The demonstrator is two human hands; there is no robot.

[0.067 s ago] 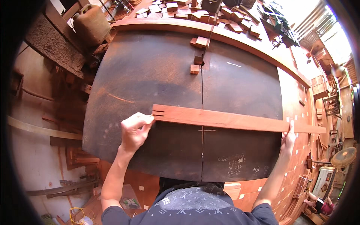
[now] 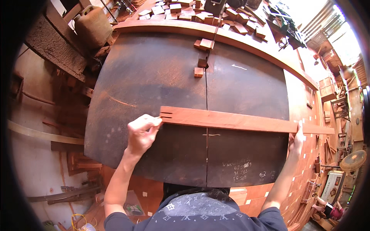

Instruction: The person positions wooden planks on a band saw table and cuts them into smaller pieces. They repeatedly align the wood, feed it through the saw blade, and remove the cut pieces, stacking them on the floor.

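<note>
A long reddish-brown wooden strip (image 2: 235,120) spans the dark table top (image 2: 165,77), two short slots cut into its left end. My left hand (image 2: 142,133) pinches the lower corner of that slotted end between thumb and fingers. Toward the other end, my right hand (image 2: 296,139) grips the strip, its thumb up along the near side; most of those fingers are hidden. Beyond my right hand the strip reaches past the table's right edge. Small wooden blocks (image 2: 198,72) sit by the slit in the table top, on the far side of the strip.
A long wooden rail (image 2: 169,26) crosses the table's far side, with several offcut blocks (image 2: 175,8) heaped behind it. A dusty jug (image 2: 92,25) stands at the far left. On the right are a fan (image 2: 353,161) and another person (image 2: 334,211) low down.
My left hand and the strip's slotted end have shifted slightly to the right. My right hand stays almost where it was.
</note>
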